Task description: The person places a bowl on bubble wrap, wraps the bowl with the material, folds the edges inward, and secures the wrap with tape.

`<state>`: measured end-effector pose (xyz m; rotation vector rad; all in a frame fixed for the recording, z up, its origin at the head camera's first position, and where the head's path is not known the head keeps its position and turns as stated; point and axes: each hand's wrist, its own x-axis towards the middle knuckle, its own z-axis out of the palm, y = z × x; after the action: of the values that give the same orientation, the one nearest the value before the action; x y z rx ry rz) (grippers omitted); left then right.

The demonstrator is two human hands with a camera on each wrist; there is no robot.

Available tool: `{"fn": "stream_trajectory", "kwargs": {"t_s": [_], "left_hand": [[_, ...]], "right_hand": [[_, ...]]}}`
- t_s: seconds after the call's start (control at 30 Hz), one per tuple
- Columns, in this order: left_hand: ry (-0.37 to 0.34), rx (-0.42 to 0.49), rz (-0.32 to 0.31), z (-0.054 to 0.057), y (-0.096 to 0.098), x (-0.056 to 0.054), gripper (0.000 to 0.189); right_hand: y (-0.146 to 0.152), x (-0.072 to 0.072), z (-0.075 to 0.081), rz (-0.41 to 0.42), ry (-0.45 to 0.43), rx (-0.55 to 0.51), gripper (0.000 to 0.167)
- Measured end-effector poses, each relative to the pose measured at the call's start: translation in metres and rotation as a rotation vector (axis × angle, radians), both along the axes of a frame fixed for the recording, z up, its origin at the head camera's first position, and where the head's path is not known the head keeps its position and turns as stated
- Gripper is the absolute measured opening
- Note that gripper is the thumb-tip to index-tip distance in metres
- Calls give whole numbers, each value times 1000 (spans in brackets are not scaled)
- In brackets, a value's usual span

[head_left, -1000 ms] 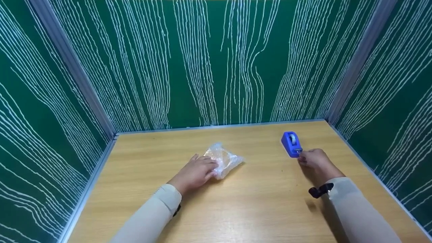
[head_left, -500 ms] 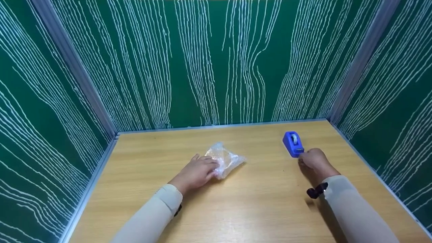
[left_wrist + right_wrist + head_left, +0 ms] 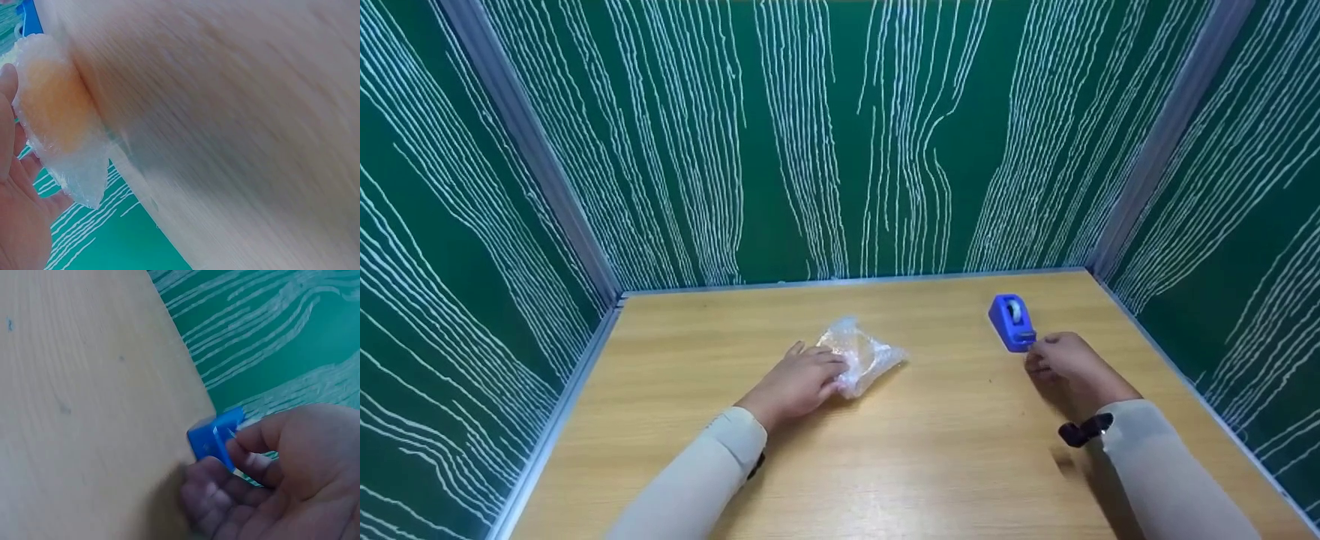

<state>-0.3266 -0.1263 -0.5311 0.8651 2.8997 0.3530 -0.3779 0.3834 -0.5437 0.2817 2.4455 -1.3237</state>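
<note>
My left hand (image 3: 795, 379) holds down a bubble-wrapped package (image 3: 868, 358), fingers over its left side and thumb at its near edge. In the left wrist view something orange shows through the bubble wrap (image 3: 59, 107). My right hand (image 3: 1069, 360) is at the near end of a blue tape dispenser (image 3: 1009, 322), which stands on the table with a roll of clear tape in it. The right wrist view shows thumb and forefinger pinched at the cutter end of the dispenser (image 3: 205, 439). The tape between the fingertips is mostly hidden.
The wooden table (image 3: 885, 480) carries both things. Green panels (image 3: 780, 150) with white wavy lines enclose its back and both sides, joined by grey metal posts (image 3: 540, 165). A dark wrist mount (image 3: 1086, 430) is strapped on the right sleeve.
My right hand has shifted slightly right and nearer, its fingertips still beside the dispenser. My left hand and the package keep their place.
</note>
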Motion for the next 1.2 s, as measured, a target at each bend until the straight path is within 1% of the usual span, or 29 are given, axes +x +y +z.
{"fn": "stream_trajectory", "kwargs": {"t_s": [0.13,0.23,0.3,0.4,0.53,0.67,0.8,0.9,0.97,1.1,1.2], "left_hand": [[27,-5,-12,0,-1,0,50],[25,-4,-6,-1,-1,0,50],[16,-1,3,-2,-1,-1,50],[15,-4,5,-2,-1,-1,50],[19,-2,-3,0,-2,-1,50],[20,9,-4,1,-3,-1,50],[10,20,5,0,-4,-1,51],[12,25,0,-1,-3,-1,51],[29,27,-16,-1,-3,-1,50],[73,26,-52,0,-1,-1,47],[85,22,-59,1,-1,-1,46]], "right_hand": [[-28,3,17,225,125,101,35],[-57,3,30,403,251,183,28],[-81,1,38,493,323,215,23],[-118,0,50,598,393,236,20],[-164,-3,64,688,400,263,19],[-204,-11,71,779,415,340,19],[-238,-16,76,878,406,416,21],[-256,-20,77,940,394,439,22],[-266,-23,77,968,391,452,22],[-278,-28,75,997,389,492,19],[-284,-31,75,996,368,524,19]]}}
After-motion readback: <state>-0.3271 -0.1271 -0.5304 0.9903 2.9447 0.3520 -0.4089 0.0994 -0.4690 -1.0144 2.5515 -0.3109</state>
